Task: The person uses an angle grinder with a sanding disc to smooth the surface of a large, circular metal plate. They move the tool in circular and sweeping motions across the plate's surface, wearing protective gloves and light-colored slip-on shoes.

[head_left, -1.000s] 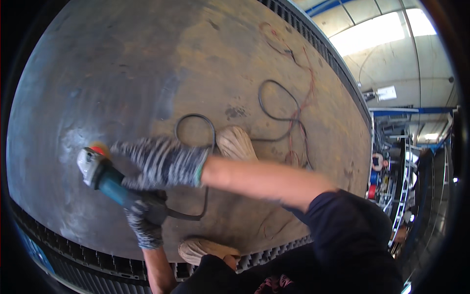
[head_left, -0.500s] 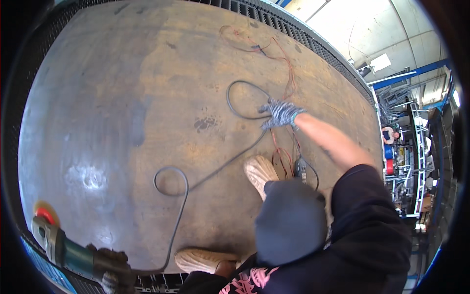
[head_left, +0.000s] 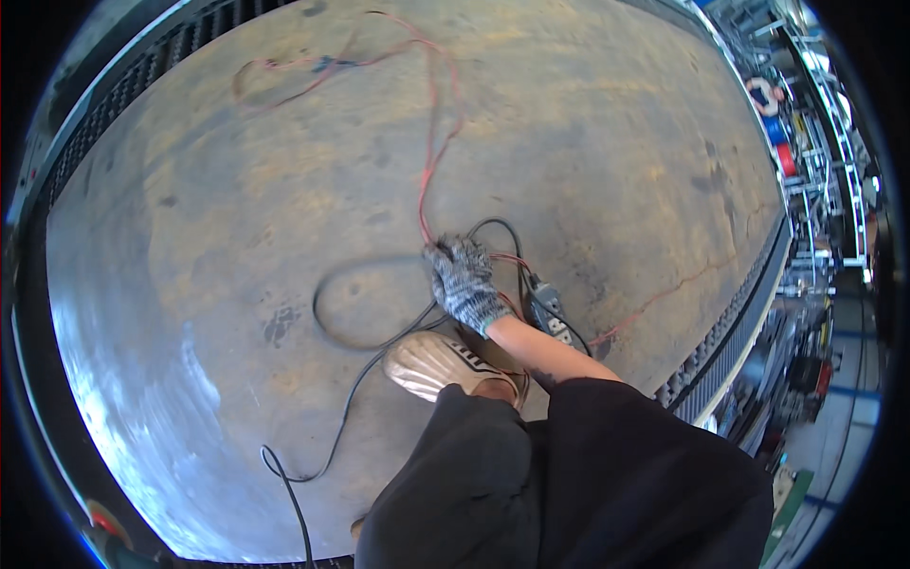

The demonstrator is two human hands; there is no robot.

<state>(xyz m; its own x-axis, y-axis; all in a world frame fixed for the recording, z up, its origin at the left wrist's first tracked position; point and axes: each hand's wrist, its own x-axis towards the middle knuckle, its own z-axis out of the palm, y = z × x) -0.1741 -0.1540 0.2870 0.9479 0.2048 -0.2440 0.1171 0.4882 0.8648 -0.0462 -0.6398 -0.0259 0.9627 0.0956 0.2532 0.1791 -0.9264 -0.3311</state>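
Note:
My right hand (head_left: 464, 284), in a grey knitted glove, is low over the metal plate with its fingers closed round a thin red cable (head_left: 425, 204), which runs away from the fingertips toward the far side. Loops of black cord (head_left: 332, 332) lie just left of and beneath the hand. Beside the wrist is a grey power strip (head_left: 550, 311) with cords at its end. At the lower left rim, only the front of an angle grinder (head_left: 106, 533) with a reddish disc shows. My left hand is out of the picture.
I stand on a wide, stained metal plate (head_left: 237, 209); my tan shoe (head_left: 417, 365) is close to the cords. Dark grating (head_left: 104, 123) borders the plate. More red cable (head_left: 673, 289) trails to the right. A person (head_left: 761, 95) is far off among metal racks.
My right hand has moved from the black cord's loop to the red cable and closed on it. The view has turned, and the grinder has slipped mostly out of sight at lower left.

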